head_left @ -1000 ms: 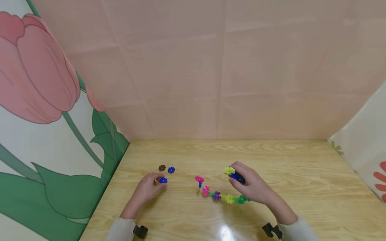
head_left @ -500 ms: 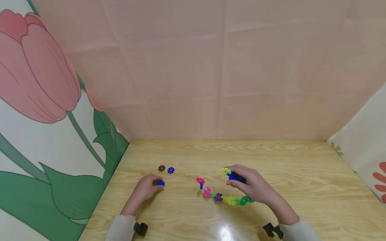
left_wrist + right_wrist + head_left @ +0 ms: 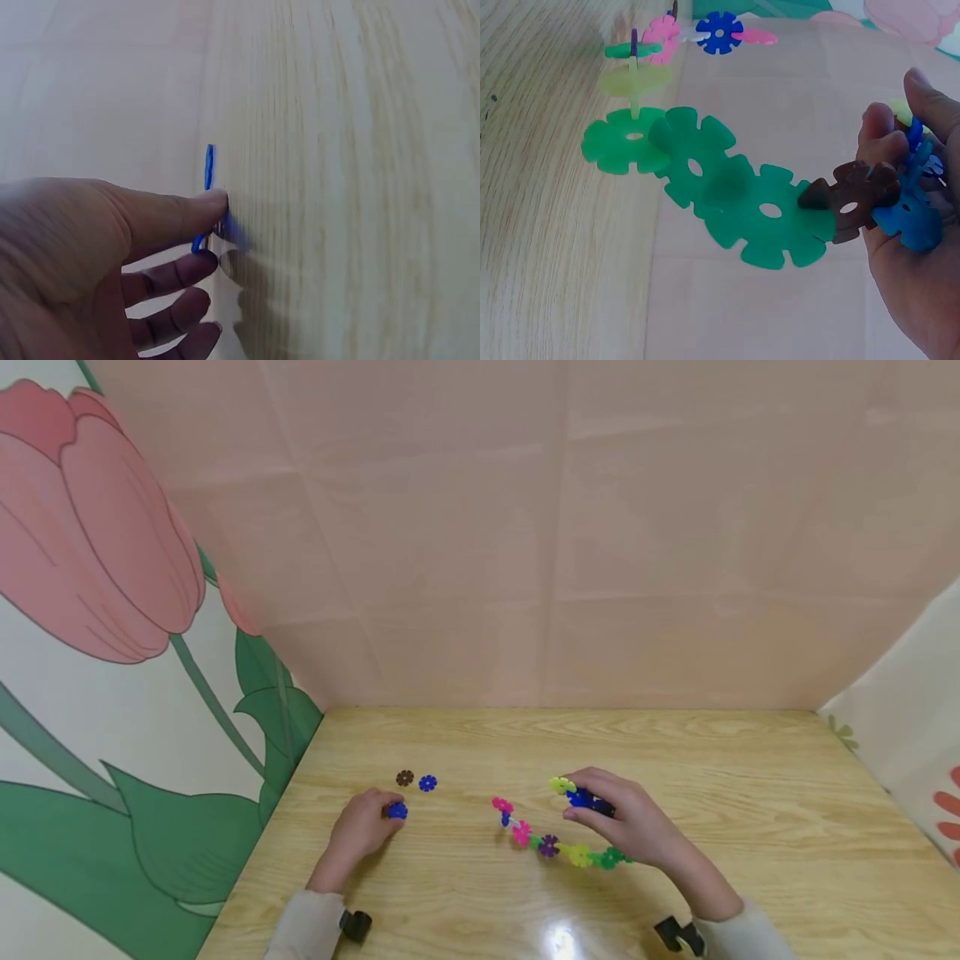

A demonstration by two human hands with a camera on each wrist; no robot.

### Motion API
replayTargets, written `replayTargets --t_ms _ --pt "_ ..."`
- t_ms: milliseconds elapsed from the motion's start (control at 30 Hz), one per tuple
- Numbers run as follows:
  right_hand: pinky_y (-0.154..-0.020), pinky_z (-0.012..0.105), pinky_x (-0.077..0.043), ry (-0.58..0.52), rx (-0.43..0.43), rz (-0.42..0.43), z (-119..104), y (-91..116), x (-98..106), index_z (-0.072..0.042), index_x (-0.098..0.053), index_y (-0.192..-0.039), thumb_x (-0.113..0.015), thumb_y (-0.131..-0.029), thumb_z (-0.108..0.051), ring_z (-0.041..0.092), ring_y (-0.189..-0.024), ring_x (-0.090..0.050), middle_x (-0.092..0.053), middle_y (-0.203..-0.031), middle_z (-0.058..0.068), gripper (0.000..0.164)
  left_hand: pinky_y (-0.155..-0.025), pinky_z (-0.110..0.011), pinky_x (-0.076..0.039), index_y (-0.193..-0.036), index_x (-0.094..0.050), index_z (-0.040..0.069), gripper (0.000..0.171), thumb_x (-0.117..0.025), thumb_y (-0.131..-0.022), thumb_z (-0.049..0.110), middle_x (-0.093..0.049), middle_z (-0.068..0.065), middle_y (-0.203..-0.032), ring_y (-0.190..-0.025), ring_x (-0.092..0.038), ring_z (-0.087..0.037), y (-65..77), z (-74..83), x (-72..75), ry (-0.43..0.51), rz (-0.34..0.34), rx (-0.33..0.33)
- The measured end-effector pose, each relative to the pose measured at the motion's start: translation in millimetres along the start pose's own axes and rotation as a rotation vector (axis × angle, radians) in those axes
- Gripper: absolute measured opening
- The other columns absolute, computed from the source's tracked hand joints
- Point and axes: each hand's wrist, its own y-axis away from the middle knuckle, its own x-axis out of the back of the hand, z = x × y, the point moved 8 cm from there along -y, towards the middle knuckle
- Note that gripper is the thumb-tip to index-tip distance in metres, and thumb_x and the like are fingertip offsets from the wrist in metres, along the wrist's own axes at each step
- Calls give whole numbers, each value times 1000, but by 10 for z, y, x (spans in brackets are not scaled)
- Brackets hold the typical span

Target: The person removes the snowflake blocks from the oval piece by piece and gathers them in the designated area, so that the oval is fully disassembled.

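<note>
At left in the head view, my left hand point(image 3: 362, 828) pinches a blue flower-shaped notched disc point(image 3: 397, 811) between thumb and fingertips, just above the table. In the left wrist view that disc point(image 3: 210, 166) shows nearly edge-on. My right hand point(image 3: 632, 820) grips one end of a chain of interlocked flower discs, with a yellow-green disc point(image 3: 562, 786) and blue discs point(image 3: 579, 798) at its fingertips. The chain point(image 3: 580, 856) hangs and curves leftward to a pink disc point(image 3: 502, 804). The right wrist view shows a brown disc point(image 3: 849, 207) and green discs point(image 3: 771, 240) beside the palm.
A loose brown disc point(image 3: 405, 778) and a loose blue disc point(image 3: 427, 783) lie beyond my left hand on the wood-grain table point(image 3: 465, 910). A pink cloth backdrop point(image 3: 450, 568) rises behind; a tulip-printed panel point(image 3: 112, 543) borders the left side.
My left hand has drawn slightly left with the blue disc, whose tilt varies. My right hand has turned a little, bringing the yellow-green disc left, while the hanging chain has swung slightly right.
</note>
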Motion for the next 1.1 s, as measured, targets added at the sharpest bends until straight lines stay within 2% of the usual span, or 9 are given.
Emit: replayTargets --t_ms 167,300,400,500,600,767,967,1100 --pt "-56 23 -51 -2 -53 -10 16 15 0 -9 -65 -124 -73 -91 -2 2 -72 -57 -69 -103 -1 34 -84 -47 -53 -123 -71 10 36 -78 -90 20 -68 -9 -107 -97 -63 -28 2 41 40 -66 33 8" --pt "-55 23 -51 7 -54 5 -4 18 16 -9 -66 -122 -74 -90 -1 1 -71 -57 -70 -100 1 34 -84 -48 -53 -129 -67 9 44 -78 -90 25 -65 -13 -114 -102 -60 -31 5 59 42 -85 30 51" --pt "-57 23 -53 18 -45 24 -22 15 26 -9 -68 -120 -76 -88 -1 2 -75 -61 -72 -102 4 35 -86 -49 -53 -133 -64 5 50 -78 -90 27 -60 -17 -119 -107 -57 -33 22 96 49 -57 40 73" --pt "-58 24 -54 21 -31 38 -37 11 31 -9 -70 -120 -77 -86 0 3 -77 -63 -72 -102 5 35 -87 -49 -53 -135 -62 3 53 -77 -90 27 -58 -18 -123 -111 -56 -33 51 210 83 -5 76 49" --pt "-57 23 -54 10 -17 44 -43 10 37 -8 -70 -119 -78 -85 1 3 -75 -63 -72 -101 7 36 -87 -48 -53 -136 -61 4 51 -76 -92 27 -57 -16 -125 -112 -56 -31 81 422 140 59 109 -18" --pt "-56 24 -54 2 -40 35 -23 15 37 -6 -70 -120 -78 -86 1 3 -73 -63 -73 -102 8 36 -88 -45 -53 -133 -64 9 44 -75 -94 28 -59 -11 -124 -111 -57 -28 148 897 244 128 140 -171" --pt "-61 24 -58 -7 -141 5 19 12 10 -8 -66 -121 -75 -91 -7 2 -76 -65 -72 -95 -2 32 -79 -34 -52 -130 -66 16 37 -70 -97 31 -62 -3 -124 -102 -60 -20 281 1469 329 215 128 -334" --pt "-58 24 -57 -23 -139 -3 -3 6 -6 -7 -66 -117 -74 -91 -6 2 -72 -63 -69 -89 -6 27 -80 -29 -52 -129 -67 18 34 -69 -98 31 -62 2 -121 -102 -60 -18 388 1790 367 287 111 -441"
